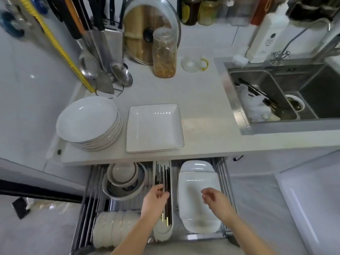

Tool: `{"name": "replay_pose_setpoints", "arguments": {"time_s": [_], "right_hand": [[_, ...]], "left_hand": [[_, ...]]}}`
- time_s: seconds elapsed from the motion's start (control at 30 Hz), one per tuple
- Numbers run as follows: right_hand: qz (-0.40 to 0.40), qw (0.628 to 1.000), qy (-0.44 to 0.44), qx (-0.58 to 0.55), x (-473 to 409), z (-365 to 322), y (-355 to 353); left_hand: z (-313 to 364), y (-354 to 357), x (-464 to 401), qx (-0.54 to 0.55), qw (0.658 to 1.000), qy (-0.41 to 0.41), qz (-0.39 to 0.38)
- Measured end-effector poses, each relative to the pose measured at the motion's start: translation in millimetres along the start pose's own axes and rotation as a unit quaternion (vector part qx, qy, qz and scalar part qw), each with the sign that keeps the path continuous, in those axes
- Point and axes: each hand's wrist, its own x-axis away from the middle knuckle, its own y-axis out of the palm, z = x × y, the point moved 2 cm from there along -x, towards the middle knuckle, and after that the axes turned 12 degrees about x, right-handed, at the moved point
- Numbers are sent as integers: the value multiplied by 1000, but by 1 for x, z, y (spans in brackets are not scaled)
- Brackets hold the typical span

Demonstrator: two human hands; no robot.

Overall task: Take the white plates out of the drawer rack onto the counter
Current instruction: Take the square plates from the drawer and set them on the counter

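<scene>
both hands, left hand [156,197] and right hand [213,197], hover with spread empty grip over the white rectangular plates [199,201] in the steel wire drawer rack [223,173]; other plates already stand on the desk [202,111]. next move probably needs taking the top plate by both edges.

Setting: home kitchen. Pale grey stone-look surface [198,100] runs beside a stainless steel sink [276,92] with a chrome tap [281,54]. Metal ladles and spatulas [103,70] hang at rear left, near a glass pot lid [147,19] leaning on the wall and a clear jar of preserved food [164,54]. Below the surface, a pull-out wire drawer rack [92,190] holds bowls, chopsticks and white dishes. Stacked round white plates [88,122] sit on top.
</scene>
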Motion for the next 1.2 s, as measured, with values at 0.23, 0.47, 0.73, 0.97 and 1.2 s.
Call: {"name": "replay_pose_setpoints", "arguments": {"time_s": [0.23, 0.47, 0.73, 0.97, 1.2], "right_hand": [[-34, 994, 74, 77, -2, 85, 32], [-58, 981, 137, 128, -32, 120, 45], [-26, 970, 200, 137, -69, 141, 65], [-31, 962, 207, 176, -85, 147, 65], [-15, 960, 208, 189, -77, 139, 52]], "left_hand": [[-65, 59, -14, -59, 990, -108, -64], [-98, 92, -43, -164, 978, -112, -61], [-124, 109, -74, -244, 965, -98, -12], [-135, 110, -87, -222, 972, -72, 19], [-122, 95, -82, -182, 982, -42, 13]]}}
